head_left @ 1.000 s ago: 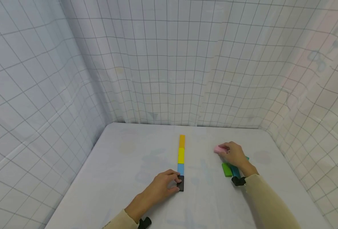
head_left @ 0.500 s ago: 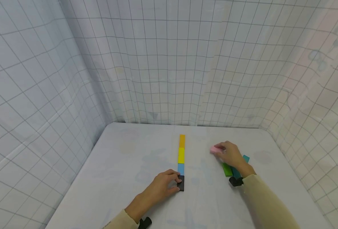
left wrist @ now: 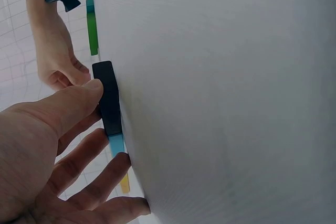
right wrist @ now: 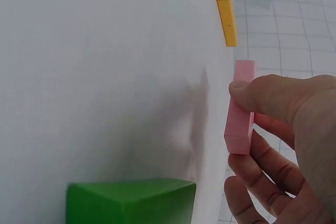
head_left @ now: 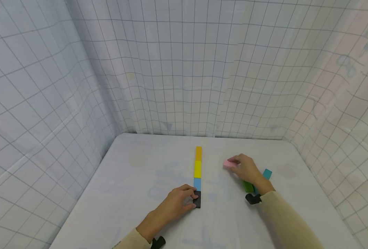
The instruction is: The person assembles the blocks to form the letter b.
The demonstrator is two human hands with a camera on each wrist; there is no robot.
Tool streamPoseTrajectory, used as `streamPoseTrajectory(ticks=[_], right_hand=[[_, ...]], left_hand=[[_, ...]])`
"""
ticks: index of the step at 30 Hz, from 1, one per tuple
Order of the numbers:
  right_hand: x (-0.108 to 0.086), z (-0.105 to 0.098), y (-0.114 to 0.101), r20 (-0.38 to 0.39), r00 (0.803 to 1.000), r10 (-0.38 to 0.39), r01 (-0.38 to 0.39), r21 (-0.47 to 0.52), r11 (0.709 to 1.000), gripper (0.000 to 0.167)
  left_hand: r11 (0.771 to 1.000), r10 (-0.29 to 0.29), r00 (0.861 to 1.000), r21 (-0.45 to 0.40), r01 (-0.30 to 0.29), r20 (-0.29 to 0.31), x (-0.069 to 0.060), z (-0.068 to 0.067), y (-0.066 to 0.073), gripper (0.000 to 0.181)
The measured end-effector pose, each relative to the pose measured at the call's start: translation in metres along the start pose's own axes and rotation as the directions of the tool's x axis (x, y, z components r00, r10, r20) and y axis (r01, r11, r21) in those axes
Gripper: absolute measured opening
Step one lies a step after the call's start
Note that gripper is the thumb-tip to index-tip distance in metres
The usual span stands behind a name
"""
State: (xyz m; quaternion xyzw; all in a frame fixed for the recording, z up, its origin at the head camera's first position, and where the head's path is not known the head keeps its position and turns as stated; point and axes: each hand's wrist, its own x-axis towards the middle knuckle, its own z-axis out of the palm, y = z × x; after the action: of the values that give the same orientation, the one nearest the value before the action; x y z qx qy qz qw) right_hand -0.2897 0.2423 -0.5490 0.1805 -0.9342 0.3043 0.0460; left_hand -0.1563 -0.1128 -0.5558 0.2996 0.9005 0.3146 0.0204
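Observation:
My left hand (head_left: pixel 178 202) pinches a black rectangular block (head_left: pixel 198 200) at the near end of a straight row on the table. Touching it, and running away from me, are a light blue block (head_left: pixel 197 184), a yellow block (head_left: pixel 198 169) and an orange block (head_left: pixel 198 153). To the right of the row, my right hand (head_left: pixel 247 169) grips a pink block (right wrist: pixel 240 124) between thumb and fingers. A shadow below shows this block raised off the table. Under the right wrist lie a green block (head_left: pixel 248 187) and teal pieces (head_left: pixel 267 173), partly hidden by the arm.
The blocks lie on a white-covered table (head_left: pixel 134 200). White cloth with a dark grid (head_left: pixel 171 69) hangs behind the table and along both sides. Black straps with mounts (head_left: pixel 253 199) sit at the wrists.
My right hand has moved left toward the row, carrying the pink block. More of the teal piece shows behind the wrist. The left hand and the row look unmoved.

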Motion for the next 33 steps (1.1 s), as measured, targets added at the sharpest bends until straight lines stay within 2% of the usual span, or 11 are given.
streamPoseTrajectory(ticks=[6,14,33], right_hand=[[0.001,0.006,-0.006,-0.001,1.0,-0.017,0.017,-0.01,1.0,0.03],[0.004,0.017,-0.015,0.043,0.999,0.0,0.001,-0.024,1.0,0.031],[0.015,0.035,-0.039,0.1,0.994,-0.034,0.041,-0.063,0.997,0.032]], left_hand=[[1.0,-0.001,1.0,0.006,0.001,0.0,0.0,0.001,-0.001,0.017],[1.0,0.002,1.0,0.018,-0.002,0.002,0.001,0.001,-0.001,0.017],[1.0,0.008,1.0,0.016,-0.008,-0.007,0.002,0.0,-0.002,0.018]])
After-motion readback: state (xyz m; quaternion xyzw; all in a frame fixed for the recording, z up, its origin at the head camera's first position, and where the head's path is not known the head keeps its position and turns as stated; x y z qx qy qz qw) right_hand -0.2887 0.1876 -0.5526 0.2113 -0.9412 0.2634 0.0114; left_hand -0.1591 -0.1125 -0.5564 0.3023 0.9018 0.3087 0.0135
